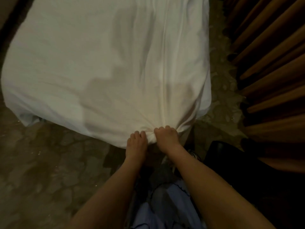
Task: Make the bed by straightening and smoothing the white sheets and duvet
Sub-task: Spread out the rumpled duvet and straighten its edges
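Head view: the white duvet point(105, 66) is spread over the bed and fills most of the frame, its near edge hanging over the foot of the bed above the patterned carpet point(41, 162). That near edge is gathered into a bunch close to the right corner, and both hands are fastened on it side by side. The left hand point(136, 142) is seen with its fingers curled into the cloth; the right hand point(166, 136) is clenched round the bunch, knuckles up. From the grip, long creases are drawn up the length of the cover, the strongest being a straight ridge running away from the hands. Brown curtains point(272, 71) hang to the right of the bed.

The step in hand is judged to be the straightening pull: the cover is being drawn taut toward the foot. The task is thought to be partly done, since folds are left on the right half. For the next move, an even pull is called for, then the bunch needs to be released and spread flat so that the ridge is smoothed out.
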